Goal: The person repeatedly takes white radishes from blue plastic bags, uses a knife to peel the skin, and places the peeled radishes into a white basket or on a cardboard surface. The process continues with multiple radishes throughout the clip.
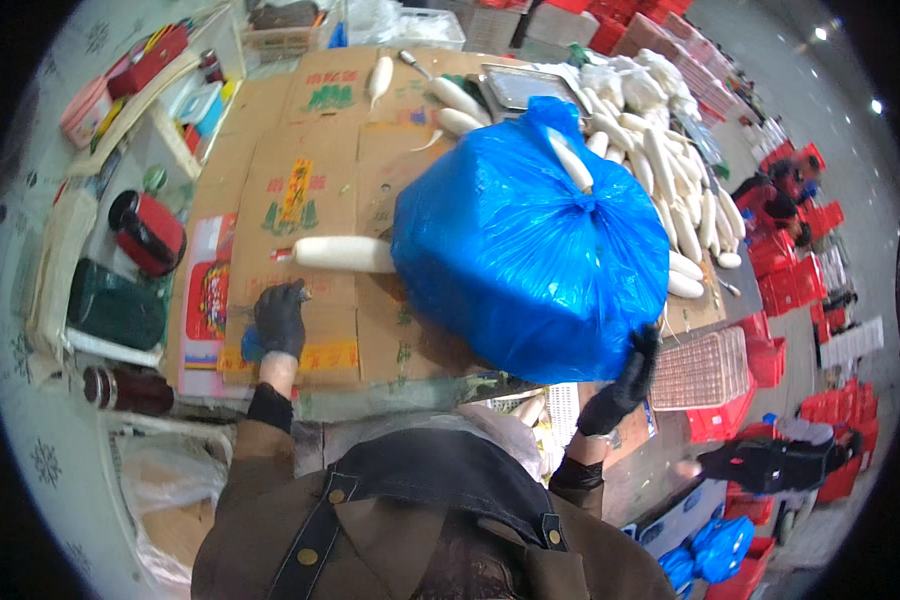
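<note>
A big knotted blue plastic bag point(500, 240) bulges in the middle of the cardboard-covered table point(320, 290). My right hand point(625, 385), in a black glove, rests at the bag's near right side with its fingers stretched up along the plastic. In a black glove too, my left hand point(281, 318) is closed above the cardboard, left of the bag. A small tip pokes out by its fingers; what it belongs to is hidden. One white radish point(342, 253) lies ahead of that hand, its right end reaching the bag. Another radish point(571, 162) leans on the bag's top.
A heap of white radishes point(680, 190) fills the far right of the table, beside a metal tray point(532, 88). A pink basket point(698, 368) stands right of my right hand. Along the left are a red kettle point(150, 232) and a dark thermos point(128, 390). A person point(780, 462) is off to the right.
</note>
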Motion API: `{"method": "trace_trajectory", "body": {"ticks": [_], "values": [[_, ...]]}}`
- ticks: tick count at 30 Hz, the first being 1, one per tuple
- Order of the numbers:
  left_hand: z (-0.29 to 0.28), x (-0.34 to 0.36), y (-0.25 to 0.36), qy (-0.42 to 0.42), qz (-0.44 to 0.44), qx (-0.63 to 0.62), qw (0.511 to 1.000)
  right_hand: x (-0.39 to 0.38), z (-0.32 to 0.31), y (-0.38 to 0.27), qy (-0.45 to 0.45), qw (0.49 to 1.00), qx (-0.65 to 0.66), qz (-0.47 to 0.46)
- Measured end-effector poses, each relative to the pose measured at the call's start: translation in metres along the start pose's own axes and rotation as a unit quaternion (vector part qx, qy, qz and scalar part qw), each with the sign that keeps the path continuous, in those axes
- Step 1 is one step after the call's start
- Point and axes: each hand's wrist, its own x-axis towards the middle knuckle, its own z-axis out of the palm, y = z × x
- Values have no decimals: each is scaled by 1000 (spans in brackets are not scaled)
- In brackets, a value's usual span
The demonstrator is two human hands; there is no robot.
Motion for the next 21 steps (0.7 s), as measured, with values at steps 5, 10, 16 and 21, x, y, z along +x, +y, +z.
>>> {"method": "trace_trajectory", "body": {"ticks": [5,10,16,21], "values": [[-69,14,116,263,229,-130,928,-52,66,-30,-386,874,205,212],[-109,-1,190,199,473,-189,837,-42,92,-32,-572,813,82,-70],[-68,47,174,71,394,-76,913,20,103,-37,-353,798,353,337],[11,123,81,-231,183,32,955,64,103,-21,-143,860,346,347]]}}
